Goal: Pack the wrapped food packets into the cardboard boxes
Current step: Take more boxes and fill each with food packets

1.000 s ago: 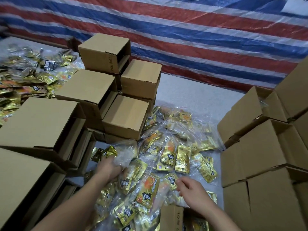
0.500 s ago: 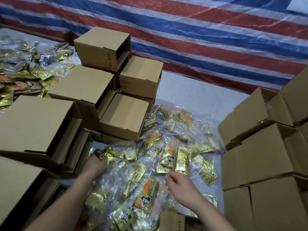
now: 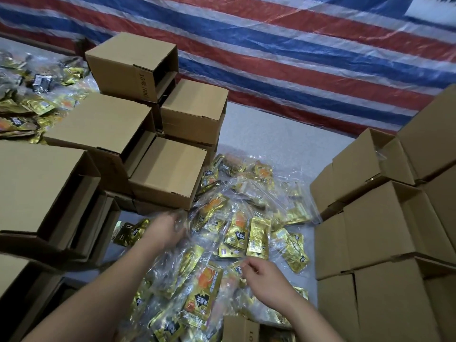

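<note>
Gold food packets wrapped in clear plastic bags (image 3: 249, 233) lie heaped on the grey floor between two stacks of boxes. My left hand (image 3: 165, 230) grips the crinkled clear plastic at the pile's left edge, just below a closed cardboard box (image 3: 167, 171). My right hand (image 3: 264, 280) sits lower right, its fingers curled and pinching the plastic edge of a bag. Between my hands lies a bag holding a gold-and-orange packet (image 3: 204, 292). An open cardboard box (image 3: 240, 327) shows at the bottom edge; more gold packets lie just right of it.
Cardboard boxes are stacked on the left (image 3: 98, 124) and on the right (image 3: 385, 218), several with open sides. More packets (image 3: 29, 107) lie at the far left. A red, white and blue striped tarp (image 3: 296, 58) hangs behind. Bare grey floor (image 3: 271, 137) lies beyond the pile.
My left hand has moved up and right from beside the left boxes to the pile's edge under the closed box. My right hand has stayed at the near side of the pile.
</note>
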